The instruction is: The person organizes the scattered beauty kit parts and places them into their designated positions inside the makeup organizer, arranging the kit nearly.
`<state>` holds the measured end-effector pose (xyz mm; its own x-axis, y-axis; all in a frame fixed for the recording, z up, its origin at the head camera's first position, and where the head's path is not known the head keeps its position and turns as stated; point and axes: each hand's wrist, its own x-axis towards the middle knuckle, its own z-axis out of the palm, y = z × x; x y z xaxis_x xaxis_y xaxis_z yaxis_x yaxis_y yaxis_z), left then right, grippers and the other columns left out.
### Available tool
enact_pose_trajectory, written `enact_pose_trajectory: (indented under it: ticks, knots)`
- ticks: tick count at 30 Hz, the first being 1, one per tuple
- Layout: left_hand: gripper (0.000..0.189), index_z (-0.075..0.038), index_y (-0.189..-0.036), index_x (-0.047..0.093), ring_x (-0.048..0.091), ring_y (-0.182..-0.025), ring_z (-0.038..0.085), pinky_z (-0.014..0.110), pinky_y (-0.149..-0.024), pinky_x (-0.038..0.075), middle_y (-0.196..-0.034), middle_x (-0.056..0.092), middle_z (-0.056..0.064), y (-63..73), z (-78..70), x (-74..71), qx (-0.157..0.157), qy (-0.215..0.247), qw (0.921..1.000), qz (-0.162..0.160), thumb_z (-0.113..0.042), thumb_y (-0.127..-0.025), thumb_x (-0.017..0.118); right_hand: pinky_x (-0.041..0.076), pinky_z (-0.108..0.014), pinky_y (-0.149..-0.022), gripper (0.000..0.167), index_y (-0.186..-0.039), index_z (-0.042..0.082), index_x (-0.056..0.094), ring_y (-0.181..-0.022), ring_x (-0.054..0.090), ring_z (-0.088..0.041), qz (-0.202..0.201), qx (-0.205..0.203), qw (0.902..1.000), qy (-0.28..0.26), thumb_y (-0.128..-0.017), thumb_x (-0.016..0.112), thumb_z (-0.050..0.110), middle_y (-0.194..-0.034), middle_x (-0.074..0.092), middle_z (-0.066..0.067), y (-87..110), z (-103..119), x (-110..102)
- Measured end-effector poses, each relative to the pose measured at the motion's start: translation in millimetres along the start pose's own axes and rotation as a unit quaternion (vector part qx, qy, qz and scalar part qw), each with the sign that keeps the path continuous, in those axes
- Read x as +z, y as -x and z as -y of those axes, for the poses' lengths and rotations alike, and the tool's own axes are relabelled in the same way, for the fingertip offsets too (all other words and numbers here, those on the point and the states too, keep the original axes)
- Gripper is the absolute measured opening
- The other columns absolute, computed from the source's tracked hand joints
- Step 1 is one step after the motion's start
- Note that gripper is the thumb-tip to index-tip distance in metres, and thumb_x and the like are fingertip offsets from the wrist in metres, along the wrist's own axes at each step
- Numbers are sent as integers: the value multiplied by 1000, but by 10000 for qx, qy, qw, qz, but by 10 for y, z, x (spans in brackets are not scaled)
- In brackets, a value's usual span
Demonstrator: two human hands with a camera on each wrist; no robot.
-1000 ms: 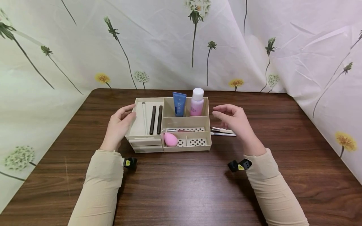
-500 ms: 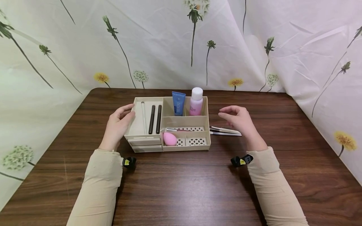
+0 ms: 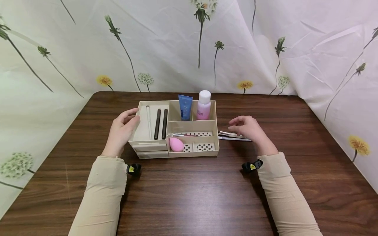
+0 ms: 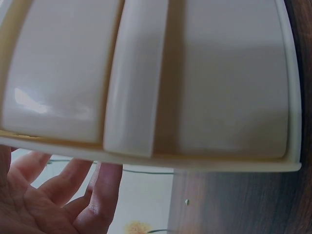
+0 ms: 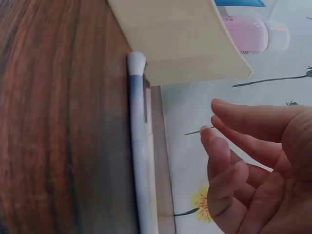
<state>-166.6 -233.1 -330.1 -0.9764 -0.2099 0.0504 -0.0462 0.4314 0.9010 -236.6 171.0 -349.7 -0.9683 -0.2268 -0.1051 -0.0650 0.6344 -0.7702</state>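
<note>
A cream desk organizer (image 3: 193, 125) stands on the table, with two drawers (image 4: 229, 97) at its front left. My left hand (image 3: 120, 132) rests at its left side, fingers loosely bent by the wall. My right hand (image 3: 247, 130) hangs over several makeup brushes (image 3: 234, 138) lying just right of the organizer. Nothing is between its thumb and fingertips; in the right wrist view a white-tipped brush (image 5: 139, 126) lies below them. The organizer holds a blue tube (image 3: 185, 108), a pink bottle (image 3: 203, 106), a pink makeup sponge (image 3: 176, 145) and another brush (image 3: 186, 135).
On the organizer's flat left top lie two dark pens (image 3: 157, 124) and a thin pale brush (image 3: 149, 121). A dark wood table (image 3: 189, 196) carries everything. Behind it hangs a white cloth (image 3: 165, 42) printed with dandelions.
My right hand has moved right, away from the organizer's side, then lowered toward the brushes. More of the brushes showed half a second ago. My left hand stays at the organizer.
</note>
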Motion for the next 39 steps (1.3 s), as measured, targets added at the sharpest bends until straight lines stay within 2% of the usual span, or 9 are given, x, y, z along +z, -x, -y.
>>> enact_pose_trajectory:
  ticks: [11, 19, 29, 39]
  knots:
    - [51, -17, -149, 47, 50, -122, 26, 31, -91, 41, -139, 54, 18, -2, 6, -10, -40, 5, 10000, 15, -38, -103, 46, 45, -27, -57, 31, -115, -2, 68, -62, 54, -12, 350, 239, 9979, 491, -89, 72, 14, -73, 58, 0, -29, -102, -2]
    - [50, -16, -148, 47, 51, -121, 25, 29, -89, 41, -138, 55, 18, -2, -9, -6, -97, -5, 10000, 5, -37, -103, 47, 46, -28, -56, 29, -115, -5, 67, -59, 52, -13, 609, 307, 9965, 493, -89, 67, 7, -70, 57, -2, -40, -185, 4]
    - [51, -16, -149, 46, 50, -126, 29, 32, -92, 41, -140, 54, 18, -8, -13, -1, -93, 37, 9999, 29, -38, -103, 47, 46, -28, -56, 32, -115, -6, 66, -56, 51, -12, 795, 332, 9946, 583, -89, 71, 10, -70, 55, -1, -53, -233, 4]
    - [51, -16, -149, 47, 50, -124, 27, 30, -91, 41, -139, 54, 18, -5, -10, 4, -117, 26, 9999, 19, -37, -103, 47, 44, -26, -54, 23, -105, -5, 68, -56, 50, -12, 1110, 387, 9902, 750, -89, 71, 11, -67, 53, 0, -47, -223, -10]
